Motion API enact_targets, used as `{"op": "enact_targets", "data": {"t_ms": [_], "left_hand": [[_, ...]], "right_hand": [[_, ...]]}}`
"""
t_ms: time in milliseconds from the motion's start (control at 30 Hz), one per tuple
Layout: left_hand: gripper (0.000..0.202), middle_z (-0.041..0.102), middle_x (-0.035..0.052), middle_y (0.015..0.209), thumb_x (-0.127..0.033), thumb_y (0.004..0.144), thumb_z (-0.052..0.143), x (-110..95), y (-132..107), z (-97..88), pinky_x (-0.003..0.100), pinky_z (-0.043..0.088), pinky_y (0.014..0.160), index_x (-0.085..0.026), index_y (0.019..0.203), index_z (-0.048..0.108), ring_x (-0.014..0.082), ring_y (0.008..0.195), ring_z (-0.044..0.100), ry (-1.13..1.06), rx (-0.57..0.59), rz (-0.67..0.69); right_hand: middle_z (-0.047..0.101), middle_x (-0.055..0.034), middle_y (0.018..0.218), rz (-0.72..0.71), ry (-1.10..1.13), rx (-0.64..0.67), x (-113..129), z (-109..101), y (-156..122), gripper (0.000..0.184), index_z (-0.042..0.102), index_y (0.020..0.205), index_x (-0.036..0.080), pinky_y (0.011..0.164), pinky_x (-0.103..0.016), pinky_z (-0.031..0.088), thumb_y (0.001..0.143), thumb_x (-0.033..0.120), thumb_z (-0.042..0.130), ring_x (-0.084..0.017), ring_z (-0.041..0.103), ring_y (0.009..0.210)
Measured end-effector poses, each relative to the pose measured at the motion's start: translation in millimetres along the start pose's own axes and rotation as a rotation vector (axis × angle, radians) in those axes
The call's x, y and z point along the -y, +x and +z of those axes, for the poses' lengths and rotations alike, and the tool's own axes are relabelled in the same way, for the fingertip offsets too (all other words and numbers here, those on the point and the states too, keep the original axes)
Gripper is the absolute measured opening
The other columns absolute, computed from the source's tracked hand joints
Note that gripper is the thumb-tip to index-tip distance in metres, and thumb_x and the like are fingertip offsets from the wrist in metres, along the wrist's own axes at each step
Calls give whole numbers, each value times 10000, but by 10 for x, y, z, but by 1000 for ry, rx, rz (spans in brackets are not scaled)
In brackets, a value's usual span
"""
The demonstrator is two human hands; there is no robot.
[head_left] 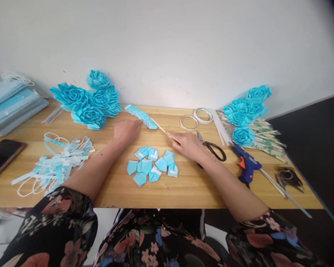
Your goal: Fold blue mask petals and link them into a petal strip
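Observation:
A thin wooden stick (158, 125) is pinched in my right hand (187, 145), its far end pointing up and left toward a row of overlapping folded light-blue pieces (140, 115). My left hand (127, 131) is at the near side of that row, fingers curled in and fingertips at its edge. What those fingers hold, if anything, is hidden. Between my forearms lie several loose folded blue petals (144, 167), some with white strips on them.
Blue paper-like roses stand at the back left (90, 98) and right (246, 111). Around me are tape rolls (203, 115), black-handled scissors (215, 150), a blue glue gun (246, 163), cut scraps (61, 159), a phone (4, 157), stacked masks (13, 105) and wrapped sticks (267, 137).

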State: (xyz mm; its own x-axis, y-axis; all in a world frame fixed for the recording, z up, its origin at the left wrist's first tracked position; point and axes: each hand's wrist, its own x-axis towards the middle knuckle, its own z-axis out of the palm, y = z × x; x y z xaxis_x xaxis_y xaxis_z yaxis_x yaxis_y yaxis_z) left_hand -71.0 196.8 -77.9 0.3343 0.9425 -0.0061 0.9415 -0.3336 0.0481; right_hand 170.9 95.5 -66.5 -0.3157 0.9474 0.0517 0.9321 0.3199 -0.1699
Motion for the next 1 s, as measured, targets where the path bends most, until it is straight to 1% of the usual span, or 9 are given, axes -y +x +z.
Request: {"op": "enact_targets", "data": {"t_ms": [167, 300, 333, 367, 467, 533, 733, 900, 1000], "left_hand": [[474, 748, 116, 1082, -389, 975, 320, 1, -24, -28, 372, 475, 761, -324, 1283, 675, 301, 975, 682, -29, -14, -22], [460, 757, 96, 1060, -358, 972, 348, -25, -78, -94, 345, 461, 776, -311, 1309, 658, 274, 980, 682, -100, -167, -59], [455, 758, 94, 1060, -353, 967, 363, -38, -89, -103, 340, 459, 777, -307, 1311, 658, 272, 980, 683, -114, -180, -55], [447, 759, 93, 1058, -354, 959, 382, -52, -97, -106, 338, 458, 773, -304, 1300, 667, 273, 979, 685, -121, -169, -44], [423, 764, 90, 1057, -364, 940, 419, -98, -107, -88, 335, 456, 755, -306, 1250, 701, 278, 973, 690, -110, -76, -11], [422, 764, 78, 1075, -373, 945, 413, -120, -109, -69, 327, 453, 754, -312, 1249, 700, 267, 977, 690, -108, -47, -1], [468, 765, 72, 1067, -482, 975, 358, -149, -126, -41, 319, 437, 725, -283, 1184, 726, 261, 931, 693, -105, -46, 10], [451, 762, 84, 1051, -438, 980, 348, -178, -139, -46, 332, 422, 706, -285, 1183, 720, 281, 931, 690, -58, -31, 28], [448, 760, 100, 1025, -426, 977, 347, -200, -144, -67, 339, 412, 688, -285, 1171, 726, 299, 937, 691, -23, 6, 45]], "right_hand": [[729, -45, 1215, -18, 52, -9, 15, 131, 19, 437, 634, 1328, 255, 802, -250, 486, 931, 185, 464, -176, 714, 1011], [732, -39, 1207, 4, 83, -26, 18, 190, 20, 436, 646, 1316, 252, 823, -255, 493, 927, 180, 462, -179, 713, 1031], [733, -39, 1206, 6, 85, -26, 20, 192, 20, 436, 646, 1316, 253, 821, -255, 494, 927, 179, 462, -179, 713, 1030], [734, -39, 1203, 5, 86, -25, 23, 191, 19, 436, 646, 1315, 253, 817, -255, 495, 927, 179, 460, -179, 714, 1027], [740, -38, 1190, 3, 83, -27, 29, 181, 18, 435, 648, 1313, 253, 797, -258, 493, 930, 181, 456, -185, 717, 1017], [739, -35, 1192, 5, 81, -30, 31, 174, 18, 431, 651, 1309, 256, 783, -258, 490, 931, 186, 457, -189, 716, 1020], [743, -33, 1183, 2, 79, -32, 35, 171, 17, 426, 656, 1304, 258, 765, -251, 479, 929, 189, 465, -179, 714, 1006], [764, -36, 1123, 11, 69, -49, 36, 184, 18, 437, 653, 1313, 261, 741, -245, 471, 923, 178, 473, -175, 720, 944], [766, -40, 1117, 4, 64, -46, 35, 188, 21, 436, 651, 1317, 262, 721, -247, 462, 925, 185, 475, -180, 721, 940]]}}
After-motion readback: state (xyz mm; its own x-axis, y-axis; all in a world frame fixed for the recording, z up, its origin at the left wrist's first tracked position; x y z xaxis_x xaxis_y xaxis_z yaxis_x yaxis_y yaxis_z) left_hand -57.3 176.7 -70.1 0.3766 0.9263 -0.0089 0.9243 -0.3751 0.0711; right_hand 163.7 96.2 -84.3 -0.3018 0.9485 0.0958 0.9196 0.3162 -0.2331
